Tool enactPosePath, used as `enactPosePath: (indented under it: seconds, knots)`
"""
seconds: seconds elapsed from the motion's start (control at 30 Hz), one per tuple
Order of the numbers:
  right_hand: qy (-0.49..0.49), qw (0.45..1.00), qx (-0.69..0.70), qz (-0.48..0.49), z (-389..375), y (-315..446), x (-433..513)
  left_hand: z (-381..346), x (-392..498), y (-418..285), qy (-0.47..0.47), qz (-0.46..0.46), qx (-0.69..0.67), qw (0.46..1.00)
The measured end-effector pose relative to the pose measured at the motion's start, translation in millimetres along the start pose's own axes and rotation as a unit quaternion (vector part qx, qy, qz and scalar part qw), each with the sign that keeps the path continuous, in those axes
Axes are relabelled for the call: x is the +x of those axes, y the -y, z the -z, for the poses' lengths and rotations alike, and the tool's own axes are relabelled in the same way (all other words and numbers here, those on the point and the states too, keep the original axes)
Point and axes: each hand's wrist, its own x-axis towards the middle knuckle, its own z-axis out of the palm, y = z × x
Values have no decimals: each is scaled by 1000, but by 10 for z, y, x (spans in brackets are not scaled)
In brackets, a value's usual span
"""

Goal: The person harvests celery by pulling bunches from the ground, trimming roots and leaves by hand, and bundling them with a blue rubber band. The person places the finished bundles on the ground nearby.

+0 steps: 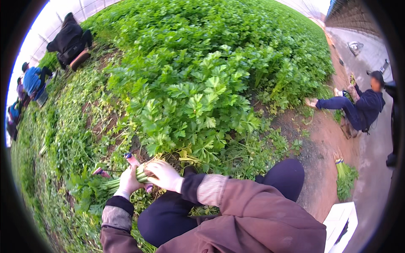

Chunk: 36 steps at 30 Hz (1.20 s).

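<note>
My left hand (129,181), in a pale glove, is closed around the stalks of a bunch of celery (114,186). The leafy end of the bunch points to the lower left. At its root end is my right hand (163,175), also gloved, with the fingers curved over the brownish roots. Pink items with dark ends show beside and below my hands, one (133,159) just above the left hand and another (101,172) near the leaves; what they are I cannot tell.
Standing celery (202,95) fills the ground ahead. Cut greens and leaves (72,132) lie at the left, where several people crouch. At the right a seated person (364,104) holds stalks. A tied celery bunch (345,177) lies by the concrete path (371,151), near a white container (340,221).
</note>
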Motion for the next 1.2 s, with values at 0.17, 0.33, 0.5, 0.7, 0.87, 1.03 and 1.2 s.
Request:
enactPosePath:
  seconds: [0.17, 0.33, 0.5, 0.7, 0.87, 1.03, 1.2]
  knots:
    - [352, 797, 271, -409, 13, -130, -738, 95, -55, -59, -41, -19, -30, 999]
    - [426, 706, 343, -450, -276, -327, -455, 3, -42, 41, -48, -21, -69, 996]
    - [451, 682, 323, -477, -381, -260, -229, -124, 9, 65, -40, 3, -17, 999]
    - [353, 504, 597, -515, -698, -367, -260, -140, 44, 55, -69, 2, -2, 998]
    - [334, 459, 616, -547, -767, -454, -250, -110, 65, 5, -34, 28, -25, 999]
    - [373, 451, 574, -572, -488, -523, -53, -32, 96, -262, -59, 91, -18, 994]
    - [393, 526, 488, -575, -216, -589, 41, -12, -3, -443, -60, 166, -68, 982]
